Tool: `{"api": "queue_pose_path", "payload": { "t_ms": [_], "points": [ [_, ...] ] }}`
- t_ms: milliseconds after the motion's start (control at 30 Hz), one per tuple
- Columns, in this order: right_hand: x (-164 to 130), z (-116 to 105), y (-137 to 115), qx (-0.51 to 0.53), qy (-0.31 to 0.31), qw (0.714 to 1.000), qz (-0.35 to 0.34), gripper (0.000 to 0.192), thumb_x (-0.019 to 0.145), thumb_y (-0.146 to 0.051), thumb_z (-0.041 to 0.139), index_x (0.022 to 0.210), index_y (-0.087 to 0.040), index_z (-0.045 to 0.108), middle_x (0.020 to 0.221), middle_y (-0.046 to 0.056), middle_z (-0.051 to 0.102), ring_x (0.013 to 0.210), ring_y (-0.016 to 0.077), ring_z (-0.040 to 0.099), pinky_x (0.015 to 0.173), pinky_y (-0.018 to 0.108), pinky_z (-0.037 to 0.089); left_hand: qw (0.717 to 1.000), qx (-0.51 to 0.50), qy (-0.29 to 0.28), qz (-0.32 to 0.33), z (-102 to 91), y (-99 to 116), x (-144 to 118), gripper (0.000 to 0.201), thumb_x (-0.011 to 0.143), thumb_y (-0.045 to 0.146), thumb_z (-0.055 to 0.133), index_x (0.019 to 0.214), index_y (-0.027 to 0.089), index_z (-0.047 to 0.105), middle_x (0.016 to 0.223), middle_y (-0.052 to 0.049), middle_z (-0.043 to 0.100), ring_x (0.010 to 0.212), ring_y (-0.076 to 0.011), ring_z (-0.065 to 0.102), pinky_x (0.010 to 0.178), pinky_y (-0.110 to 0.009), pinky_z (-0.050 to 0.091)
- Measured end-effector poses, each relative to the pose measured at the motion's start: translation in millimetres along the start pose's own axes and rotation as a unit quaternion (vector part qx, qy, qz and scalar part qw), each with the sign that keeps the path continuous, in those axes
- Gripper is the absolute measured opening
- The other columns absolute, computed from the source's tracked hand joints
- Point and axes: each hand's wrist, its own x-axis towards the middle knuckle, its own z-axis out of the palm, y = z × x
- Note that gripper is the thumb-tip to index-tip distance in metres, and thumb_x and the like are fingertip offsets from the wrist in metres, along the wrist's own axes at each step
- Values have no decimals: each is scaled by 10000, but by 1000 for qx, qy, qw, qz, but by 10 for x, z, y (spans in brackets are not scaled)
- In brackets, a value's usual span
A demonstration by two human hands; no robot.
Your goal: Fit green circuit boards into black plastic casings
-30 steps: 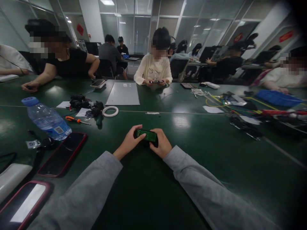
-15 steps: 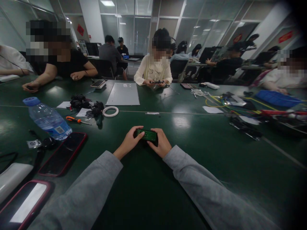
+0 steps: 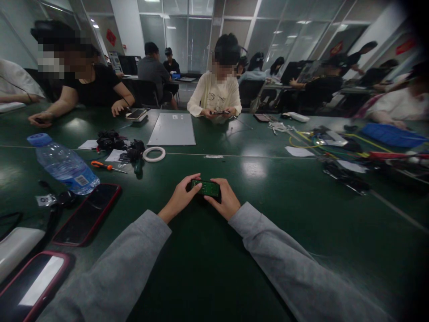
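Observation:
Between my two hands is a dark phone (image 3: 210,188) held sideways, its face showing green with small bright marks too fine to read. My left hand (image 3: 183,193) is closed round its left end, the thumb lying over the face. At the other end my right hand (image 3: 225,197) grips it, with fingers along the top edge and thumb at the lower edge. The phone is just above the dark green table (image 3: 201,259); whether it touches the top I cannot tell.
On my left are a water bottle (image 3: 63,165), a red-edged phone (image 3: 87,215), another phone (image 3: 33,286) and an orange screwdriver (image 3: 106,167). Farther off lie a tape roll (image 3: 154,154), black cables (image 3: 112,142) and a grey panel (image 3: 172,129). A blue tray (image 3: 393,135) stands right. Several people sit around.
My hands keep the same grip on the phone, with hardly any motion. The view has shifted slightly. Across on the left, a person in black has moved a hand toward the phone beside them.

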Motion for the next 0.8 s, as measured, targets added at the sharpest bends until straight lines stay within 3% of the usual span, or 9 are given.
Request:
{"api": "queue_pose_path", "payload": {
  "t_ms": [533, 800],
  "points": [
    [1, -8, -30, -10, -11, 1000, -1, 521, 851, -422, 602, 1265, -183, 396, 1184, 151, 475, 1093, 298, 507, 905, 526, 484, 1000, 8, 6, 19, -3, 6, -15, 368, 843, 327, 592, 1194, 216, 602, 1223, -95, 599, 1180, -238, 519, 1060, -437, 348],
    [14, -18, -31, -8, 10, 1000, -20, 459, 804, -379, 663, 1164, -184, 454, 1110, 119, 511, 1050, 269, 518, 913, 482, 480, 995, 81, 10, 55, -11, -66, 9, 392, 837, 328, 606, 1205, 196, 572, 1266, -99, 570, 1196, -227, 515, 1057, -428, 366]
  ]
}}
